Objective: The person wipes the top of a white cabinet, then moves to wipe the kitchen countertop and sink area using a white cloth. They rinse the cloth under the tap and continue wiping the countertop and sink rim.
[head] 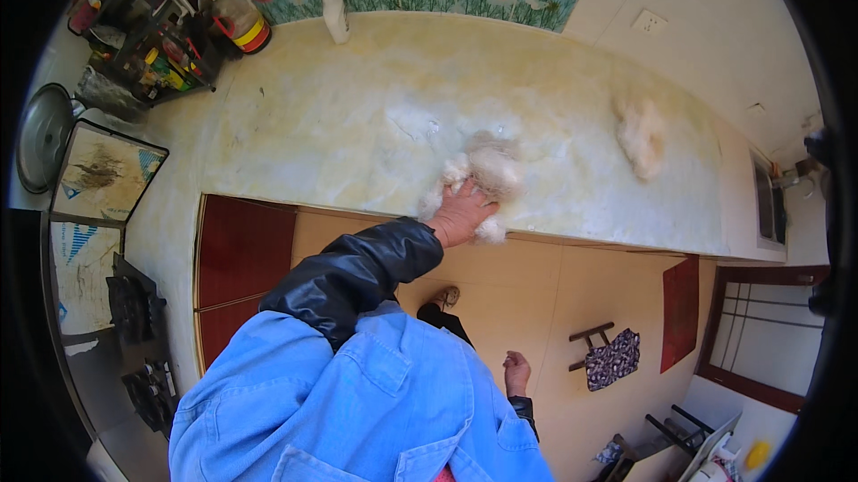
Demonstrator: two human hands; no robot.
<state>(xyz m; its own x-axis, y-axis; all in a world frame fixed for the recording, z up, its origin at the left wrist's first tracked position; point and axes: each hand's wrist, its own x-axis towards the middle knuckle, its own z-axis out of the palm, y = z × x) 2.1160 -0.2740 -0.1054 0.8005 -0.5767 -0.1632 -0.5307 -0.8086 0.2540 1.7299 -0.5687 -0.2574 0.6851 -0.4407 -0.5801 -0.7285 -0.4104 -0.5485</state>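
My left hand [462, 214] is at the front edge of a pale, mottled countertop [322, 120]. Its fingers press down over a wad of white fluffy fibre [493, 230], which bulges out on both sides of the hand and hangs slightly past the edge. Against the fingertips lies a greyish-white clump of fibre [493, 163]. Another beige tuft of fibre [640, 136] rests farther right on the counter. Low at my side, away from the counter, hangs my right hand [517, 373] with curled fingers; nothing shows in it.
A white spray bottle [333, 9] stands by the tiled wall. At the left are a bottle rack [154, 32], a large oil jug [244, 26], a metal lid [45, 140] and a gas stove [134, 314]. A small stool [611, 358] stands on the floor behind, right.
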